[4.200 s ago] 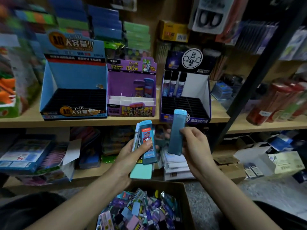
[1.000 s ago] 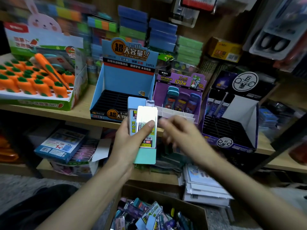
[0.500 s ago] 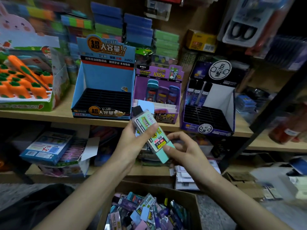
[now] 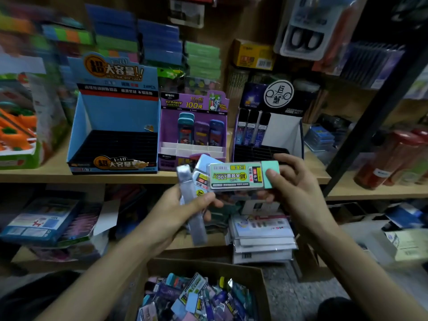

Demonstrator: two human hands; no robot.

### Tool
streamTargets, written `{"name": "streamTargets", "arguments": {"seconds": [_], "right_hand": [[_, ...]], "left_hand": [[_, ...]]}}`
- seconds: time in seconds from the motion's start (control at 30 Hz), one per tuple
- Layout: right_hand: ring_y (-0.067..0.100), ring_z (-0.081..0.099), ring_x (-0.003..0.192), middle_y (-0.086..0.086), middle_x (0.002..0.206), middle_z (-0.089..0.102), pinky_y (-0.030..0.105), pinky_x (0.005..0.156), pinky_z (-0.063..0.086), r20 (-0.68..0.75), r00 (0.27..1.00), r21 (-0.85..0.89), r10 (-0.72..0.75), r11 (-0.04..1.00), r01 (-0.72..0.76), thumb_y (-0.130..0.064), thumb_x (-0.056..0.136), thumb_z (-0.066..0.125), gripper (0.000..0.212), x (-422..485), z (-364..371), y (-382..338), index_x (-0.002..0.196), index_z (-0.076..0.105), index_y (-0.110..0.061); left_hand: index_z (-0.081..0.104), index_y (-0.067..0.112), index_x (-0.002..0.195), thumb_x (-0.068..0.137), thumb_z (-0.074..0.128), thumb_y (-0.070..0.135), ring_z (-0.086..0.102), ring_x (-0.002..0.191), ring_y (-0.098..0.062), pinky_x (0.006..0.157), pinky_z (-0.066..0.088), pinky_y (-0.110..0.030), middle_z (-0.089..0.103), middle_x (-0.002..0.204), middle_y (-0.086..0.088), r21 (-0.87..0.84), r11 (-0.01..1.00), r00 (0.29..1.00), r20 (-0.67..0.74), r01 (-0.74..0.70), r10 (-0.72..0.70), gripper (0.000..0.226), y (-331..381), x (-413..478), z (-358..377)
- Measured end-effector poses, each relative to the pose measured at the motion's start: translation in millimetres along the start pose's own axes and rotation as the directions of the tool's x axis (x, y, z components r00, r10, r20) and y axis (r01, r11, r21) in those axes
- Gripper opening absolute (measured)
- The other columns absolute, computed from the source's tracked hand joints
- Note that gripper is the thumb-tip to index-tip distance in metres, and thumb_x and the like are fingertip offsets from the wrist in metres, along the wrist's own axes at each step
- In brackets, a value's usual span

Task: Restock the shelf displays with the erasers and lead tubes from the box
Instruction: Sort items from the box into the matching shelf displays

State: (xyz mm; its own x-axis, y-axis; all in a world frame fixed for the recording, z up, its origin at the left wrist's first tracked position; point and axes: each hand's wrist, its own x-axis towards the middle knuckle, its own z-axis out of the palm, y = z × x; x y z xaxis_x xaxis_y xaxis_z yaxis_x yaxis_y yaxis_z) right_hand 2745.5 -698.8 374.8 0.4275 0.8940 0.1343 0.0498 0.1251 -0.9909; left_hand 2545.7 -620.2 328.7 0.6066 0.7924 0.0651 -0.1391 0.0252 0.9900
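- Mint-green lead case (image 4: 238,176), count 1: held level and lengthwise in the air just in front of the shelf's (image 4: 41,176) front edge, below the gap between the purple and dark displays. Glossy label with green and yellow print, "200" and "0.7" readable upside down; plain mint end at the right.
- Right hand (image 4: 298,193): pinches that plain end, thumb on top, fingers curled behind.
- Left hand (image 4: 183,212): grips 2 more cases, a grey case (image 4: 196,225) tilted downward and a pale blue case (image 4: 205,166) partly behind the mint one.
- Box (image 4: 259,281): 1, cardboard, open, below the hands; heaped with mixed small packs, too many and too blurred to count.
- Displays on the shelf, count 3:
  - blue display (image 4: 120,117), black grid with no stock visible;
  - purple display (image 4: 169,126), 3 cases upright in the back row;
  - dark display (image 4: 284,128), 3 tubes upright at the back.
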Motion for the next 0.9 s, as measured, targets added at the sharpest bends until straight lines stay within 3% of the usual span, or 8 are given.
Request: {"name": "streamTargets", "arguments": {"seconds": [0.1, 0.23, 0.4, 0.5, 0.57, 0.67, 0.9], "right_hand": [[0.02, 0.067, 0.063, 0.01, 0.089, 0.071, 0.025, 0.051, 0.053, -0.002, 0.996, -0.063, -0.088, 0.994, 0.088, -0.012, 0.091, 0.056, 0.016, 14.7, 7.8, -18.9, 0.107, 0.052, -0.012], [0.014, 0.065, 0.058, 0.008, 0.091, 0.065, 0.019, 0.044, 0.048, 0.087, 0.964, -0.202, -0.252, 0.943, 0.265, -0.01, 0.092, 0.057, 0.009, 55.3, 48.6, -48.1, 0.099, 0.051, -0.013], [0.015, 0.063, 0.082, 0.001, 0.092, 0.061, 0.016, 0.054, 0.05, 0.228, 0.87, -0.378, -0.437, 0.784, 0.492, -0.017, 0.091, 0.06, 0.014, 117.2, 129.8, -73.4, 0.1, 0.05, -0.017], [0.019, 0.061, 0.086, -0.003, 0.094, 0.061, 0.037, 0.07, 0.052, 0.362, 0.793, -0.536, -0.491, 0.586, 0.608, -0.022, 0.09, 0.06, 0.02, 147.8, 169.3, -74.2, 0.107, 0.052, -0.014], [0.026, 0.061, 0.089, 0.002, 0.101, 0.064, 0.042, 0.073, 0.051, 0.453, 0.75, -0.63, -0.482, 0.422, 0.652, -0.025, 0.091, 0.059, 0.025, 163.1, 189.9, -71.8, 0.112, 0.05, -0.015], [0.034, 0.061, 0.094, 0.011, 0.108, 0.066, 0.043, 0.07, 0.051, 0.57, 0.7, -0.705, -0.43, 0.183, 0.686, -0.027, 0.093, 0.055, 0.029, 181.6, 213.4, -65.1, 0.118, 0.048, -0.015], [0.038, 0.061, 0.089, 0.012, 0.104, 0.067, 0.038, 0.062, 0.043, 0.71, 0.619, -0.67, -0.335, -0.049, 0.741, -0.03, 0.094, 0.053, 0.025, 197.0, 233.3, -47.5, 0.116, 0.05, -0.018]], "left_hand": [[0.058, 0.015, 0.106, 0.079, 0.061, 0.027, 0.063, 0.06, -0.007, 0.052, 0.05, -0.019, 0.074, 0.087, -0.002, 0.064, 0.998, 0.992, -0.122, 0.001, 0.007, 0.029, 11.2, 4.2, -20.3], [0.057, 0.015, 0.108, 0.09, 0.055, 0.009, 0.068, 0.064, -0.011, 0.05, 0.054, -0.023, 0.075, 0.083, -0.002, 0.012, 1.0, 0.96, -0.279, -0.026, 0.028, 0.019, 34.4, 9.9, -63.4], [0.058, 0.008, 0.112, 0.09, 0.057, 0.009, 0.069, 0.081, -0.023, 0.053, 0.056, -0.026, 0.073, 0.096, -0.011, 0.001, 0.999, 0.869, -0.492, -0.05, 0.045, 0.022, 46.0, 3.2, -116.7], [0.06, 0.01, 0.098, 0.09, 0.057, 0.008, 0.067, 0.068, -0.009, 0.047, 0.051, -0.018, 0.074, 0.082, 0.001, 0.001, 0.997, 0.812, -0.58, -0.08, 0.066, 0.009, 48.4, 1.2, -132.4], [0.059, 0.016, 0.098, 0.092, 0.055, 0.008, 0.068, 0.066, -0.006, 0.049, 0.052, -0.021, 0.075, 0.078, 0.005, 0.008, 0.996, 0.828, -0.556, -0.084, 0.075, 0.011, 52.1, 0.6, -138.4], [0.059, 0.017, 0.105, 0.092, 0.054, 0.008, 0.07, 0.071, -0.014, 0.053, 0.055, -0.029, 0.075, 0.088, -0.003, -0.026, 0.996, 0.843, -0.535, -0.081, 0.054, 0.017, 55.1, -0.1, -146.4], [0.059, 0.018, 0.108, 0.092, 0.053, 0.009, 0.07, 0.07, -0.013, 0.052, 0.055, -0.026, 0.075, 0.088, -0.002, -0.055, 0.994, 0.861, -0.505, -0.091, 0.05, 0.018, 56.6, 1.3, -156.3]]}}
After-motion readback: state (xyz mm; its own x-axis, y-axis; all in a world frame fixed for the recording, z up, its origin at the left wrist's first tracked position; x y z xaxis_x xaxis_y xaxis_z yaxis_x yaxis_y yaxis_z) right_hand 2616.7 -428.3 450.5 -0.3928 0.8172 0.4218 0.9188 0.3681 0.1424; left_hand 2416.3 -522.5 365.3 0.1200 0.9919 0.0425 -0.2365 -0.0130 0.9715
